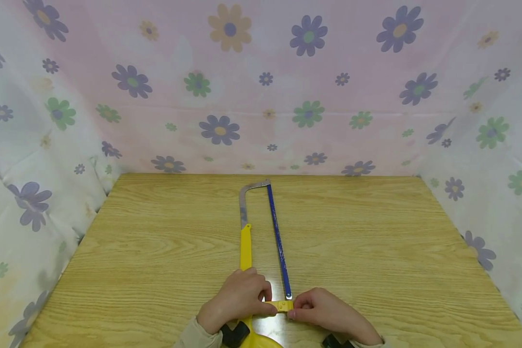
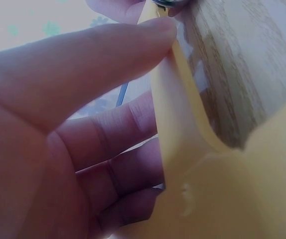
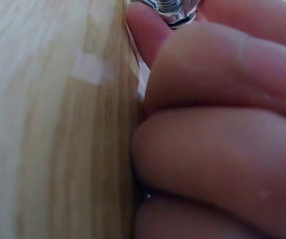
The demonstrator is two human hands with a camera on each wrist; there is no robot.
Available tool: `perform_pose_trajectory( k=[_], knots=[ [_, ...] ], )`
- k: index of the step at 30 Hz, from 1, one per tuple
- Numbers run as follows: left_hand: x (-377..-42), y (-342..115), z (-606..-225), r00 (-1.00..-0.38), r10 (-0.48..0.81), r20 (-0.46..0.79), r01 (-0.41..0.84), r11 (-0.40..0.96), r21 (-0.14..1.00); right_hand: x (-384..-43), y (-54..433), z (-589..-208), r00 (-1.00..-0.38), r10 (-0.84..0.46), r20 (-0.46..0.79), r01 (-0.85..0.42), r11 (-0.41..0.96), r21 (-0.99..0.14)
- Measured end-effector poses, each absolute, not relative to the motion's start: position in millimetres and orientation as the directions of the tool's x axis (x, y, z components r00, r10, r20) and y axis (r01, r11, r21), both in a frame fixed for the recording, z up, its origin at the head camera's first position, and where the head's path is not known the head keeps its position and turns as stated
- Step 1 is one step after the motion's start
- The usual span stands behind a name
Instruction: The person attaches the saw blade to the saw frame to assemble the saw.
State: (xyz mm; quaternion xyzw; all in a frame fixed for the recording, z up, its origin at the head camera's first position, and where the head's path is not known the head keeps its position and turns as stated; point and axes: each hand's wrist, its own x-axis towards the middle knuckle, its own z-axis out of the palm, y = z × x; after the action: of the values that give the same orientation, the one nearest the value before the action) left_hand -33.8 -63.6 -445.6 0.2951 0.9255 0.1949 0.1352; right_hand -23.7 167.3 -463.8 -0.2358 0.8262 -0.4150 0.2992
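Observation:
A hacksaw [image 1: 245, 246] with a yellow handle and a grey bow lies on the table, its far end pointing away from me. Its blue blade [image 1: 279, 237] runs along the right side, slightly slanted. My left hand [image 1: 239, 299] grips the yellow frame near the handle, with its thumb on the crosspiece [image 1: 282, 306]. At the crosspiece's right end, my right hand [image 1: 326, 309] pinches a shiny threaded metal tension nut [image 3: 169, 6]. The right wrist view shows curled fingers close beside the wood. Most of the nut is hidden by the fingers.
The wood-grain table [image 1: 352, 232] lies under the saw. A flower-patterned curtain [image 1: 265, 96] hangs along its back and both sides. Black wrist straps [image 1: 236, 334] show at the bottom, beside light sleeves [image 1: 195, 336].

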Motion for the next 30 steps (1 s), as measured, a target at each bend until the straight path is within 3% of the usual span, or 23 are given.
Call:
perform_pose_trajectory(
  k=[30],
  knots=[
    [-33.6, -63.4, -443.1, -0.789, 0.595, -0.151, 0.481, 0.752, 0.451, -23.3, 167.2, -462.1, -0.726, -0.612, -0.313, -0.122, 0.562, -0.818]
  ],
)
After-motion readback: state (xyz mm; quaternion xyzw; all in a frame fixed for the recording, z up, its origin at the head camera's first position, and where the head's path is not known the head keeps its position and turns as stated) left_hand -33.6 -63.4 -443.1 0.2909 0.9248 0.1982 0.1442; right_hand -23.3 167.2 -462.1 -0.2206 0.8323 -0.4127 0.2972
